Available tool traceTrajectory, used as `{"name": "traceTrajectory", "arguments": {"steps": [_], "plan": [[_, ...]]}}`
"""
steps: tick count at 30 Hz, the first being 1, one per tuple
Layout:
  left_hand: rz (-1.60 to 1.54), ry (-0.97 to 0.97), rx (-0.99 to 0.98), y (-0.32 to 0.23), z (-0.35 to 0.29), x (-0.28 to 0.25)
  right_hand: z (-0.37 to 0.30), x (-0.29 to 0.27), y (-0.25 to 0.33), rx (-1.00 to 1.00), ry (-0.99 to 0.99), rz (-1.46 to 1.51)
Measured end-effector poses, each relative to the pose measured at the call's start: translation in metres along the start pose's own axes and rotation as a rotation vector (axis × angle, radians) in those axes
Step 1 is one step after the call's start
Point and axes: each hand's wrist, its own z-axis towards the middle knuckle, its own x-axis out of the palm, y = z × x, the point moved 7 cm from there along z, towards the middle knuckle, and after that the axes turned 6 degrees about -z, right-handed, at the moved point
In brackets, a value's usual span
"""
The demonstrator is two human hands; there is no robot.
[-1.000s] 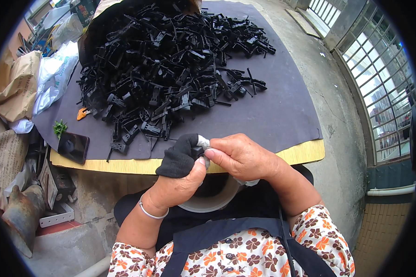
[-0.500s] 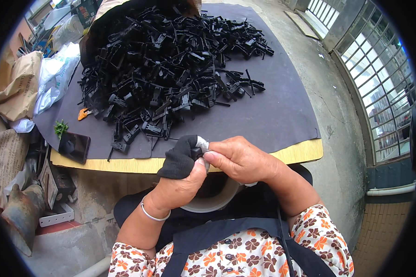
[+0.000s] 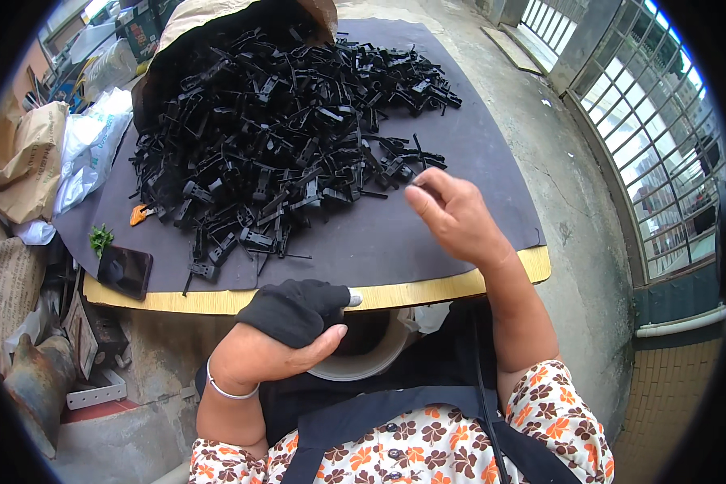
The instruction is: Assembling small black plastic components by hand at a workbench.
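My left hand (image 3: 290,331) is over the rim of a pale bucket (image 3: 355,373), just short of the table edge. A black fabric half-glove (image 3: 286,310) covers most of its fingers, and one fingertip has a white wrapping. The thumb stands apart, with nothing visible between it and the fingers. Over the table's right part, my bare right hand (image 3: 460,218) reaches toward the near right edge of a pile of black plastic clip-like parts (image 3: 258,153). Its fingers are bent, with a gap between thumb and forefinger, and I see no part held there.
The pile spills from a brown paper bag (image 3: 194,20) onto a dark table mat (image 3: 363,242). A phone (image 3: 126,272), a green sprig (image 3: 100,239) and an orange-headed key (image 3: 139,214) lie at left. Paper and plastic bags (image 3: 93,149) crowd the left side; a barred gate (image 3: 645,137) stands right.
Both hands were together at the table edge, around a small black part. Now my right hand has gone forward and right toward the pile; my left has dropped slightly nearer, and its thumb has spread.
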Motion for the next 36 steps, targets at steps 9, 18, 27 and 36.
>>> {"name": "traceTrajectory", "arguments": {"steps": [9, 18, 27, 36], "plan": [[-0.027, -0.056, 0.047, 0.011, 0.008, -0.003, 0.047, 0.016, -0.028, -0.013, 0.056, -0.399], [-0.566, -0.27, -0.214, 0.052, 0.011, 0.003, -0.013, 0.023, 0.004, -0.132, 0.061, -0.202], [-0.51, -0.036, 0.053, 0.025, 0.012, 0.012, -0.016, 0.015, -0.002, -0.238, 0.05, -0.23], [-0.665, -0.191, -0.081, 0.026, 0.013, 0.007, -0.037, 0.01, 0.033, -0.35, 0.068, 0.11]]}}
